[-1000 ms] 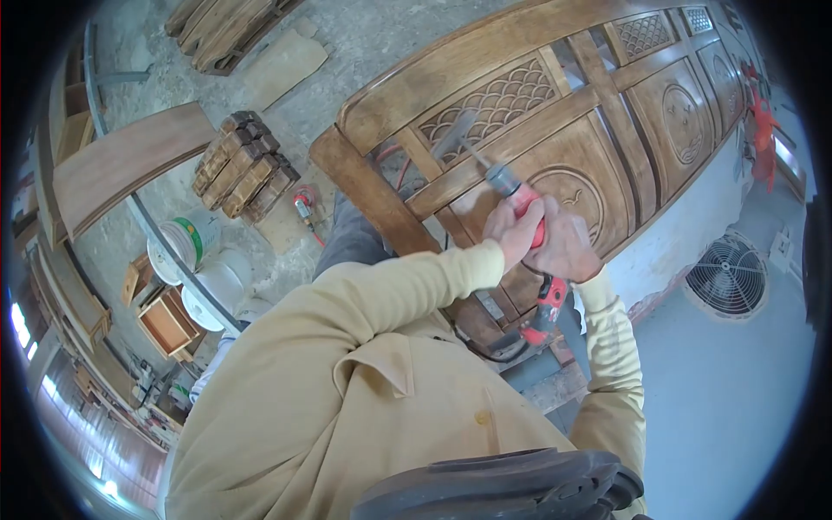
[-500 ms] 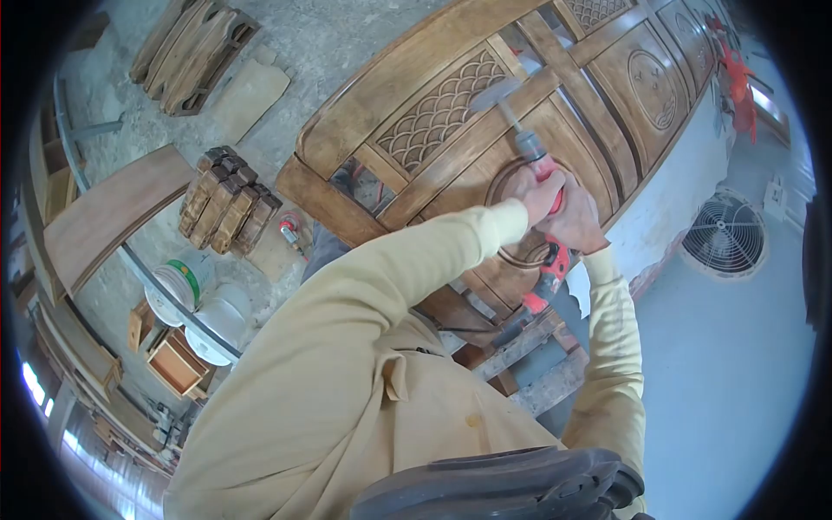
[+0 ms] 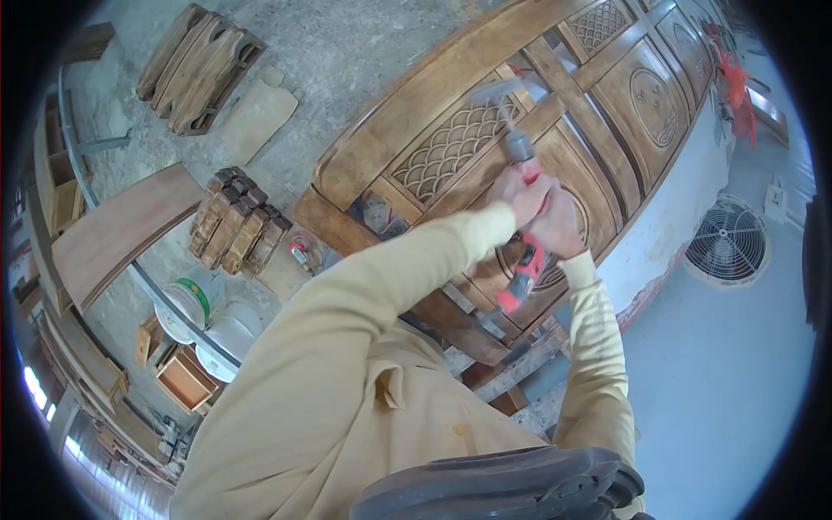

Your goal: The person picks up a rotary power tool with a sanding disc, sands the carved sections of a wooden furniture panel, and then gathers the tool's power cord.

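Observation:
A large carved wooden furniture panel point(image 3: 357, 166) lies before me, with round medallions and fish-scale carving point(image 3: 455, 147). Both my hands are wrapped round a red and black die grinder point(image 3: 525, 270) with a grey nose. My left hand point(image 3: 518, 196) grips it nearer the nose. My right hand point(image 3: 559, 227) holds the body just behind, its fingers partly hidden. At the tip, a blurred spinning head point(image 3: 505, 94) is over the far right end of the fish-scale carving. Whether it touches the wood I cannot tell.
Stacked wooden pieces point(image 3: 238, 221) and more carved pieces point(image 3: 198, 69) lie on the concrete floor at left. Nearby are white buckets point(image 3: 230, 334), a curved board point(image 3: 126, 230) and another red tool point(image 3: 300, 251). A round fan point(image 3: 726, 241) is at right.
The grinder and both hands have shifted left across the panel, its rear end swinging left. My view has also moved a little. Both hands keep their hold.

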`<action>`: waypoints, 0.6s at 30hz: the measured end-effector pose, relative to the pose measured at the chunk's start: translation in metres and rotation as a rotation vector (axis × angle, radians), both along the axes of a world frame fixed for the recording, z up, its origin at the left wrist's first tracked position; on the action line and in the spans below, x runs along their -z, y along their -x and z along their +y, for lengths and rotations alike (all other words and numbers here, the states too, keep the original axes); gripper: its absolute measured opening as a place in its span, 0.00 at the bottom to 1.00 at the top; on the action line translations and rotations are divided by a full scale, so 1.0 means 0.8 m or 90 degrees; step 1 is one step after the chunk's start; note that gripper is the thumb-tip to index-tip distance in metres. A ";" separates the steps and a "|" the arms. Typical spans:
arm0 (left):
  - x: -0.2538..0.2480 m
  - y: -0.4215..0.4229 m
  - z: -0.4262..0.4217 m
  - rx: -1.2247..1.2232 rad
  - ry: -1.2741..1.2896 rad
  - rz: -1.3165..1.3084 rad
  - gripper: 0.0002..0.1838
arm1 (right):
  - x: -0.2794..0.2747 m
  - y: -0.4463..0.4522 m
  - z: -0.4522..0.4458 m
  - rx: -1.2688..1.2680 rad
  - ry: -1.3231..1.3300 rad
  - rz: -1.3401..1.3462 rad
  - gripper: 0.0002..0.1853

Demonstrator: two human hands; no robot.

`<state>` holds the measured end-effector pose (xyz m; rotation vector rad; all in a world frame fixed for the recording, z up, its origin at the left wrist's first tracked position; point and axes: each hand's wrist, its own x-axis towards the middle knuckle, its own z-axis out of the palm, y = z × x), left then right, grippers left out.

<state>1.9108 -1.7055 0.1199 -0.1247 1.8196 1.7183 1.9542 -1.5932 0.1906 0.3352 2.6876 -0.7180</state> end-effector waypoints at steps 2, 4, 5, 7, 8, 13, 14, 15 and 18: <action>-0.002 0.033 0.005 0.016 0.035 -0.014 0.22 | 0.011 0.023 0.015 0.021 0.025 0.013 0.41; -0.007 0.047 -0.002 0.080 0.071 -0.019 0.25 | 0.012 0.025 0.013 0.043 0.052 0.021 0.41; -0.012 0.044 -0.010 0.081 0.073 -0.023 0.25 | 0.008 0.026 0.010 0.025 0.053 -0.002 0.40; -0.027 0.013 -0.040 0.002 -0.018 -0.049 0.19 | 0.008 0.013 -0.002 0.013 0.061 -0.034 0.39; -0.036 0.001 -0.049 -0.038 -0.066 -0.056 0.16 | 0.006 0.004 -0.009 -0.050 0.083 -0.019 0.39; -0.048 -0.115 -0.085 -0.166 -0.122 -0.268 0.15 | -0.038 -0.048 -0.040 -0.208 0.131 -0.116 0.41; -0.050 -0.131 -0.083 -0.206 -0.137 -0.298 0.16 | -0.042 -0.060 -0.041 -0.215 0.108 -0.163 0.41; -0.047 -0.150 -0.079 -0.247 -0.152 -0.327 0.17 | -0.044 -0.066 -0.042 -0.223 0.086 -0.211 0.42; -0.025 -0.124 -0.041 -0.140 -0.169 -0.227 0.15 | -0.056 -0.068 -0.027 -0.120 0.075 -0.114 0.42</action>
